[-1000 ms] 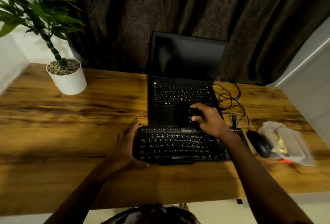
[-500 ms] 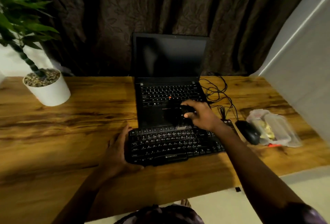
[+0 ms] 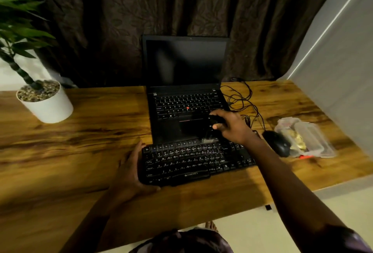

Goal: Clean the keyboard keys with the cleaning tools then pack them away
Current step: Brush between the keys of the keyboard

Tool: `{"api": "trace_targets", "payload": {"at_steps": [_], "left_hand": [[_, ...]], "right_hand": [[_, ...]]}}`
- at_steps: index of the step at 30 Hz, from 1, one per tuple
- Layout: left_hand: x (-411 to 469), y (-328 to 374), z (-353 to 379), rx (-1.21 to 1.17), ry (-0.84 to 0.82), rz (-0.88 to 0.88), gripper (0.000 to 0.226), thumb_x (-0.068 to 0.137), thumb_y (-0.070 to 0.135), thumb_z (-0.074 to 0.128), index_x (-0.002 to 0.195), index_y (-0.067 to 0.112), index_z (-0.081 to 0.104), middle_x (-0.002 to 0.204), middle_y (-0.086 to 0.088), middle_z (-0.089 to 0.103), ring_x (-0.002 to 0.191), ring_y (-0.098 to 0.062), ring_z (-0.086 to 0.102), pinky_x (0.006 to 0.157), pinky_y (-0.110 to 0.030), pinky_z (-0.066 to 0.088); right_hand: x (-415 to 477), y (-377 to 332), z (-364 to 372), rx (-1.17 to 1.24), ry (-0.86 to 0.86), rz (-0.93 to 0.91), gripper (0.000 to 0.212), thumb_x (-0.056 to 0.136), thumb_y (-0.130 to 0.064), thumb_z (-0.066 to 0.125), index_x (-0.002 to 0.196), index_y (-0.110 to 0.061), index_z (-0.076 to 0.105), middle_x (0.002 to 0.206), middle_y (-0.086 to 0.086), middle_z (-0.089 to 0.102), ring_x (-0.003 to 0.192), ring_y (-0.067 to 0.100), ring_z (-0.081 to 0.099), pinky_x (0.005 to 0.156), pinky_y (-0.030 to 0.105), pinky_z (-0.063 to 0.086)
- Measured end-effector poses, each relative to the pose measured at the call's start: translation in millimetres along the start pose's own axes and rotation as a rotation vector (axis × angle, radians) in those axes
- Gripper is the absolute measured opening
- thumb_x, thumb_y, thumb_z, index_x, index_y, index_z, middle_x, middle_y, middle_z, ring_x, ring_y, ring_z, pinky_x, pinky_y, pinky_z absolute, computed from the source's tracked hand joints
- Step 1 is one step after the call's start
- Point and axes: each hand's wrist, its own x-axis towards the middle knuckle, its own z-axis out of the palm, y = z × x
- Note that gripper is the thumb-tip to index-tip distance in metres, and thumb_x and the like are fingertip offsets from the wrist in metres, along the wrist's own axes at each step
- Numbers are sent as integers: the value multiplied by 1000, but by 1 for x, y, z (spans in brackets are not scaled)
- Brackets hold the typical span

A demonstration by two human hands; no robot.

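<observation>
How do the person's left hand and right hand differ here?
The left hand lies open, fingers straight, against the left end of the black external keyboard; the right hand curls round a dark brush. The left hand rests on the wooden table; the right hand is raised. Both are bare.

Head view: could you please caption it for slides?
Right hand holds a brush to the keyboard top row; left hand steadies it.

left hand (image 3: 131, 174) flat, fingers straight; right hand (image 3: 232, 127) grips brush (image 3: 209, 140).
</observation>
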Motion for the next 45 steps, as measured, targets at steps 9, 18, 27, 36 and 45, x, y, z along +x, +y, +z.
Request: {"api": "trace_targets", "payload": {"at_steps": [9, 18, 27, 36, 45], "left_hand": [[0, -2, 1, 16, 3, -18, 156, 31, 91, 74, 154, 41, -7, 160, 6, 27, 146, -25, 22, 116, -60, 17], [0, -3, 2, -3, -2, -12, 156, 31, 91, 73, 154, 42, -9, 161, 5, 25, 148, -23, 19, 117, -61, 11], [-1, 0, 1, -11, 3, 8, 156, 33, 92, 71, 156, 35, -6, 160, 7, 25, 146, -25, 21, 117, -61, 12], [-3, 3, -1, -15, 9, 22, 148, 35, 88, 75, 150, 50, -10, 159, 13, 24, 144, -22, 23, 116, -51, 10], [0, -2, 2, -12, 6, 3, 152, 33, 89, 76, 151, 49, -12, 159, 12, 24, 145, -23, 23, 116, -55, 11]], "right_hand": [[-9, 10, -16, -50, -10, 90, 45, 89, 0, 62, 128, -20, 55, 105, -2, 59, 87, 3, 56, 65, 15, 47], [-2, 8, -7, 21, -8, 64, 42, 89, -1, 62, 126, -20, 56, 106, 0, 62, 95, 14, 63, 72, 29, 59], [2, -6, 2, -15, -33, 48, 44, 88, -2, 64, 125, -24, 56, 106, -4, 61, 92, 7, 60, 67, 15, 52], [2, -1, -5, -13, -41, 48, 45, 89, -2, 62, 128, -23, 56, 108, 1, 64, 89, 8, 62, 68, 23, 58], [4, -6, 9, 78, 1, 32, 37, 88, 0, 65, 121, -15, 60, 106, -1, 64, 94, 0, 58, 68, 5, 46]]}}
